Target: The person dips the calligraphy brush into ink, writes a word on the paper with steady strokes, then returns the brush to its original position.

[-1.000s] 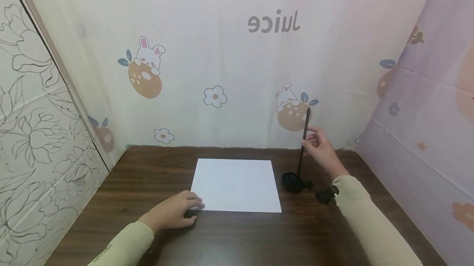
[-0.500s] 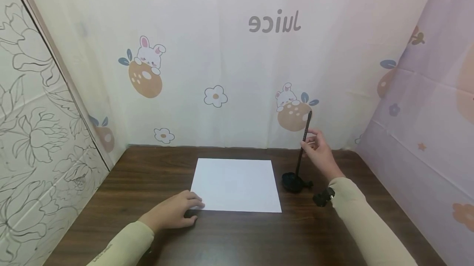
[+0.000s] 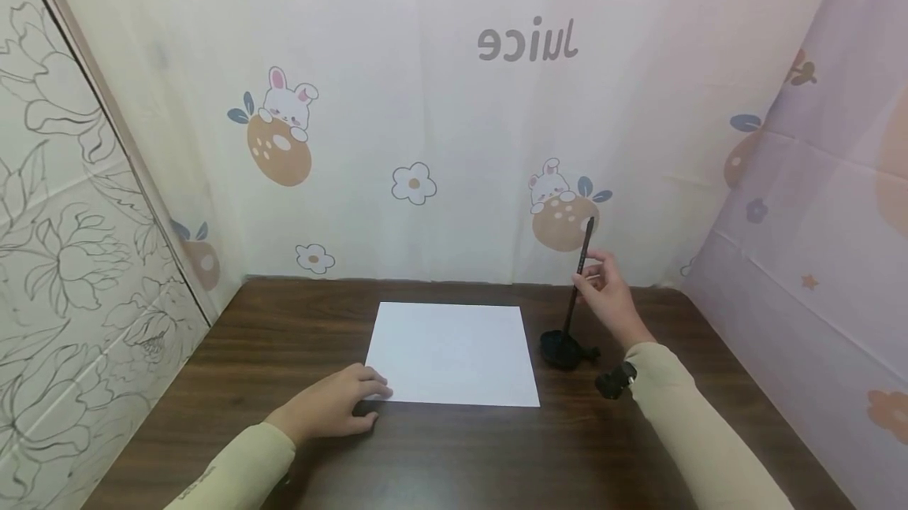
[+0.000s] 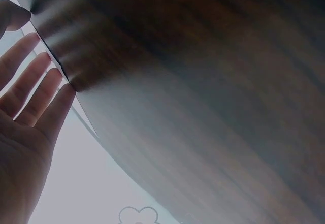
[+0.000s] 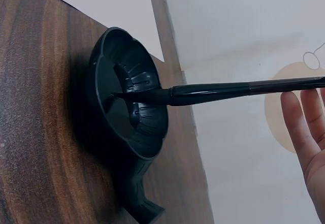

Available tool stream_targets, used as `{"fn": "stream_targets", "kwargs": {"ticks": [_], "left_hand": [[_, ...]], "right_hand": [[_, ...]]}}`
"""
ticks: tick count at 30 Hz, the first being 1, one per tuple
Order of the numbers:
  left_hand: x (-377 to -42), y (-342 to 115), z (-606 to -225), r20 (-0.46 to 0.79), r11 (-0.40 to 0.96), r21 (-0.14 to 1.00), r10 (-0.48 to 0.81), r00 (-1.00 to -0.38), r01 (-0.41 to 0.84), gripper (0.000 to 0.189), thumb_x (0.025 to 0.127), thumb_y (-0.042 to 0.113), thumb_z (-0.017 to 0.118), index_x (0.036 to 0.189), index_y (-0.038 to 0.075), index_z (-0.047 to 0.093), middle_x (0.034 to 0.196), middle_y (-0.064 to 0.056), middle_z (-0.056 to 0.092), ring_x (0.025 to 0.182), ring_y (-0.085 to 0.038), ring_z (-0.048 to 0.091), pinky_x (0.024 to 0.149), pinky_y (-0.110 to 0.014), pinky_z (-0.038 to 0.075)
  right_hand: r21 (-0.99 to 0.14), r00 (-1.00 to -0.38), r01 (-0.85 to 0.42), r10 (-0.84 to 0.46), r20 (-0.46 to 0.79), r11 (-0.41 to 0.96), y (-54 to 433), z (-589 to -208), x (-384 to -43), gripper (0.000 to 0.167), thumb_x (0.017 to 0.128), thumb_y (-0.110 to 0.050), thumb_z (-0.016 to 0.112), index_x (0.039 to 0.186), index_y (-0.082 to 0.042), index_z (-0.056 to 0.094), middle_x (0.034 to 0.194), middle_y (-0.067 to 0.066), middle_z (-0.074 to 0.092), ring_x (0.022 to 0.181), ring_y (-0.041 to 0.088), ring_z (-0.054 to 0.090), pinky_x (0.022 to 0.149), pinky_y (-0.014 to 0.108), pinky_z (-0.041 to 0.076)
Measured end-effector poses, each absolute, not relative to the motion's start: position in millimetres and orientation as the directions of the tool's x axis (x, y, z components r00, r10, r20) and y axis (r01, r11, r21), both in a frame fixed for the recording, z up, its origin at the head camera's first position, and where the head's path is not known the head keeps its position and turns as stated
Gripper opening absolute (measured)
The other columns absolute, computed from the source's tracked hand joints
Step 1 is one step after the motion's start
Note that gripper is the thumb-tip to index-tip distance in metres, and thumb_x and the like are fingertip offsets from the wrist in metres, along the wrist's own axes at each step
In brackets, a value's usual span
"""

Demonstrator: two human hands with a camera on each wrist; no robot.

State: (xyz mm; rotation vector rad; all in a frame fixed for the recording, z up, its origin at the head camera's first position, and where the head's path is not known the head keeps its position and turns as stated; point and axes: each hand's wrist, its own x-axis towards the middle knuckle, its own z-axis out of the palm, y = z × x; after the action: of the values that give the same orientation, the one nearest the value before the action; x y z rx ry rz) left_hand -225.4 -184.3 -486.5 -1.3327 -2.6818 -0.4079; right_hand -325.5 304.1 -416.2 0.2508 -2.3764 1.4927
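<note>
A dark writing brush stands nearly upright in the fingers of my right hand, pinched partway up its handle. Its dark tip dips into a black scalloped ink dish, which has a short stubby handle and dark liquid inside. This dish sits just right of a blank white sheet of paper. At the sheet's near left corner rests my left hand, palm down with fingers extended and fingertips on the paper's edge. The left wrist view shows those fingertips lined up along that edge.
A dark wood-grain table carries everything. Behind it hangs a pale curtain printed with rabbits and fruit, and similar sheets close in both sides. A black device is strapped to the right wrist.
My right hand has shifted slightly left and down with the brush, whose tip has moved left within the ink dish. The left hand and paper stay put.
</note>
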Motion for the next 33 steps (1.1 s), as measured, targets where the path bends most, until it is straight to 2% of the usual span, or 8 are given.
{"fn": "stream_targets", "kwargs": {"ticks": [9, 16, 23, 30, 33], "left_hand": [[-225, -183, -486, 0.2, 0.595, 0.197, 0.754, -0.626, 0.78, 0.032, 0.088, 0.024, 0.072, 0.118, 0.012, 0.072, 0.118, 0.001, 0.063, 0.11, -0.016, 0.059, 0.094, -0.034, 0.05], [-225, -183, -487, 0.208, 0.595, 0.197, 0.751, -0.626, 0.779, 0.031, 0.088, 0.023, 0.072, 0.117, 0.012, 0.072, 0.117, 0.002, 0.063, 0.11, -0.015, 0.058, 0.094, -0.034, 0.05], [-225, -183, -488, 0.19, 0.607, 0.202, 0.745, -0.639, 0.768, 0.031, 0.089, 0.024, 0.071, 0.118, 0.013, 0.072, 0.119, 0.002, 0.063, 0.111, -0.015, 0.058, 0.095, -0.034, 0.05], [-224, -183, -488, 0.197, 0.603, 0.202, 0.747, -0.635, 0.772, 0.031, 0.089, 0.024, 0.071, 0.118, 0.012, 0.072, 0.118, 0.002, 0.063, 0.11, -0.015, 0.058, 0.095, -0.034, 0.05], [-224, -183, -488, 0.201, 0.6, 0.201, 0.749, -0.632, 0.774, 0.031, 0.089, 0.024, 0.071, 0.118, 0.012, 0.072, 0.118, 0.002, 0.063, 0.11, -0.015, 0.058, 0.094, -0.034, 0.051]], "right_hand": [[-0.84, -0.937, -0.305, 0.018, 0.35, 0.449, 304, -418, -324, 0.053, 0.1, -0.02, 0.062, 0.146, -0.01, 0.036, 0.108, 0.02, 0.055, 0.092, 0.041, 0.061, 0.067, 0.026, 0.057], [-0.831, -0.935, -0.307, 0.015, 0.354, 0.463, 306, -423, -325, 0.051, 0.101, -0.021, 0.061, 0.145, -0.011, 0.037, 0.106, 0.016, 0.054, 0.089, 0.036, 0.062, 0.067, 0.027, 0.057], [-0.835, -0.939, -0.3, 0.013, 0.345, 0.461, 308, -427, -324, 0.052, 0.101, -0.024, 0.061, 0.145, -0.011, 0.037, 0.108, 0.018, 0.054, 0.093, 0.044, 0.061, 0.068, 0.026, 0.057], [-0.835, -0.938, -0.293, 0.028, 0.344, 0.465, 312, -425, -325, 0.052, 0.102, -0.023, 0.06, 0.146, -0.011, 0.036, 0.109, 0.017, 0.054, 0.088, 0.03, 0.063, 0.068, 0.027, 0.056], [-0.838, -0.938, -0.286, 0.041, 0.343, 0.464, 314, -423, -326, 0.052, 0.102, -0.02, 0.059, 0.146, -0.011, 0.035, 0.109, 0.018, 0.054, 0.087, 0.03, 0.064, 0.067, 0.027, 0.056]]}}
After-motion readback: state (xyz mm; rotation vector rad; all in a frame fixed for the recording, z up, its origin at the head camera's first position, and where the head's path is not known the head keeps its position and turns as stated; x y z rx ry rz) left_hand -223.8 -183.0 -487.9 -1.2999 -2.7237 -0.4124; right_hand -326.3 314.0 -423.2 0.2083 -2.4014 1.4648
